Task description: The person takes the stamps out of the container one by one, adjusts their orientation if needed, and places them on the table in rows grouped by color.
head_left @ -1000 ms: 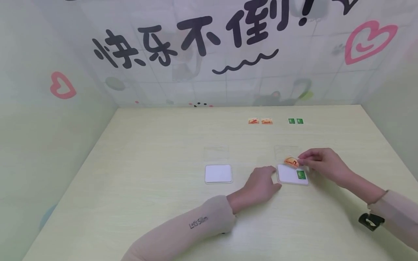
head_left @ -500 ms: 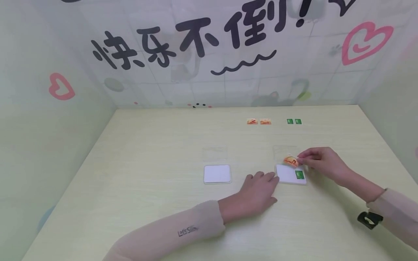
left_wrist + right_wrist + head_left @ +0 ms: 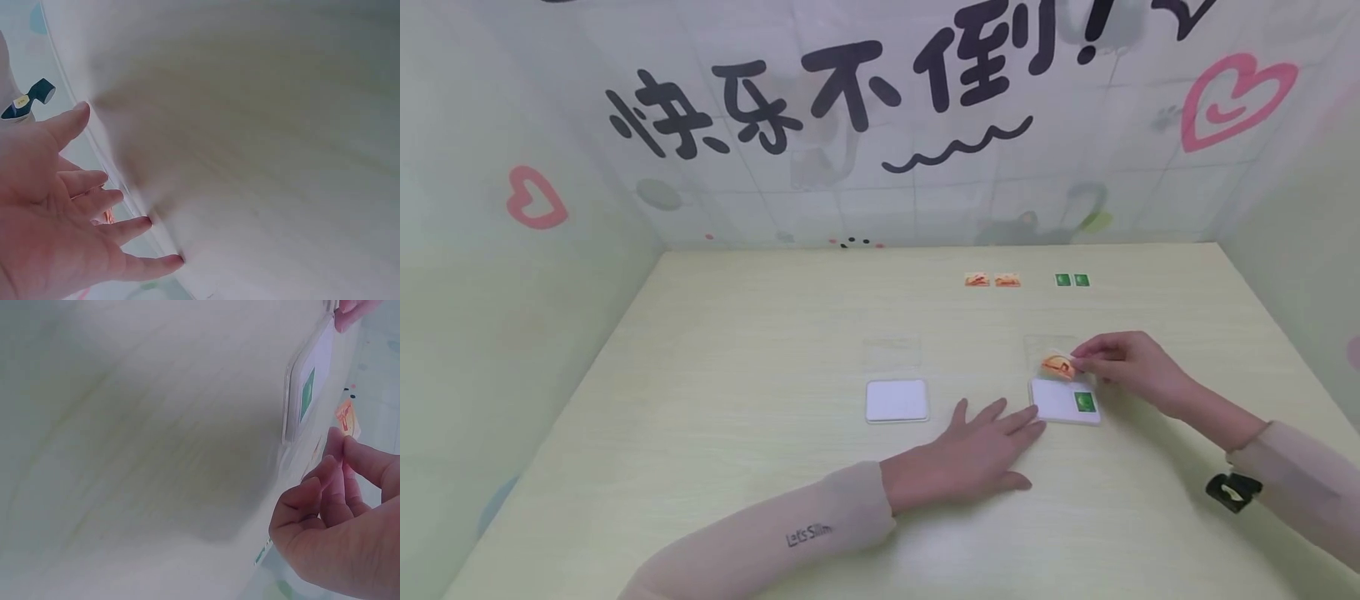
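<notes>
The right hand [image 3: 1138, 371] pinches an orange picture stamp [image 3: 1057, 365] by its right edge between thumb and index finger. This stamp hangs tilted over the far edge of a white card [image 3: 1052, 400] set in a shallow clear case. A green stamp [image 3: 1084, 402] lies on the card's right side, also seen in the right wrist view as a green rectangle [image 3: 307, 394]. The left hand [image 3: 966, 458] has its fingers spread low over the table, with fingertips right at the case's left edge. In the left wrist view the left hand [image 3: 56, 219] shows extended fingers and an unoccupied palm.
A second white card [image 3: 897, 400] in a clear case lies to the left. Clear plastic pieces [image 3: 891, 354] lie behind the cases. Two orange stamps [image 3: 992, 280] and two green stamps [image 3: 1072, 280] lie at the back of the table. Walls border the table's back and sides.
The left hand loosens from around the case, draws back a little and spreads its fingers. The right hand carries the orange stamp slightly left and away from the person.
</notes>
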Available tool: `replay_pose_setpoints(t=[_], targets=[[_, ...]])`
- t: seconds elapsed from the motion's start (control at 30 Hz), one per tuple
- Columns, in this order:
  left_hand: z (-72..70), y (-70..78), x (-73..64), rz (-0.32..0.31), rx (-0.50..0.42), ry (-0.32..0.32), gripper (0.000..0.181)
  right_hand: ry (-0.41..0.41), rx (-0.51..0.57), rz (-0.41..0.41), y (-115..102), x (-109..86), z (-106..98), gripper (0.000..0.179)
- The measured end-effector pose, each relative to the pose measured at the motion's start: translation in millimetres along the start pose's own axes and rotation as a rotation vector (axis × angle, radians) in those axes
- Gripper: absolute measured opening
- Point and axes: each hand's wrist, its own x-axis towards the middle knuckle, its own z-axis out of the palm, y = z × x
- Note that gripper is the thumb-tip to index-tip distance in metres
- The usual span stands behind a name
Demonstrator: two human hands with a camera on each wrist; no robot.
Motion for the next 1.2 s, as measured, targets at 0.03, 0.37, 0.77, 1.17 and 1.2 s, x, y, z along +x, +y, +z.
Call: replay_pose_setpoints(t=[0.03, 0.37, 0.77, 1.17, 1.2], targets=[[-0.4, -0.6, -0.3, 0.004, -0.005, -0.001, 0.073, -0.003, 0.001, 0.001, -1, 0.9, -1, 0.029], [-1.5, 0.0, -2.0, 0.005, -0.105, -0.024, 0.076, -0.029, 0.006, -0.003, 0, 8.0, -5, 0.029], [-5.3, 8.2, -1.8, -0.044, -0.052, -0.004, 0.082, -0.036, -0.015, -0.022, -5, 19.8, -7, 0.030], [-2.9, 17.8, 4.2, -0.103, 0.018, 0.001, 0.083, -0.033, -0.019, -0.014, -8, 28.1, -10, 0.030], [-2.9, 18.6, 4.3, -0.108, 0.017, 0.002, 0.083, -0.032, -0.021, -0.013, -8, 28.9, -10, 0.030]])
